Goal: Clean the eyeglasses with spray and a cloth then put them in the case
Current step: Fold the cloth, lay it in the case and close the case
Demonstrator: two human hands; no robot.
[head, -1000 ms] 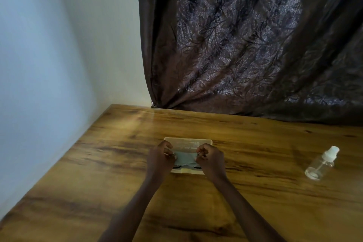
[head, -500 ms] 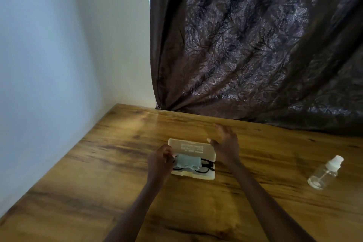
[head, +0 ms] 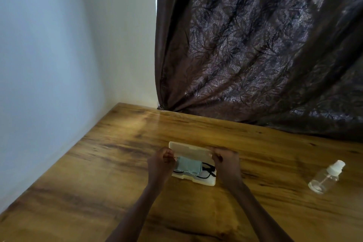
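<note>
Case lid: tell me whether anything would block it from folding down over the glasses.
Nothing visible blocks the cream plastic case lid. The black-framed eyeglasses lie in the tray with the folded pale green cloth on them. Left hand and right hand are at the lid's two ends. Whether the cloth sits too high cannot be told.

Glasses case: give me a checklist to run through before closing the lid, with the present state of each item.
1. Eyeglasses lie inside the case: ok.
2. Cloth sits on the glasses, within the case walls: ok.
3. Lid open, leaning back: ok.
4. Left hand and right hand at the lid's two ends: ok; whether they grip it firmly, cannot tell.
5. Nothing sticks over the rim to block closing: cannot tell.
6. Spray bottle lies well clear on the table: ok.
</note>
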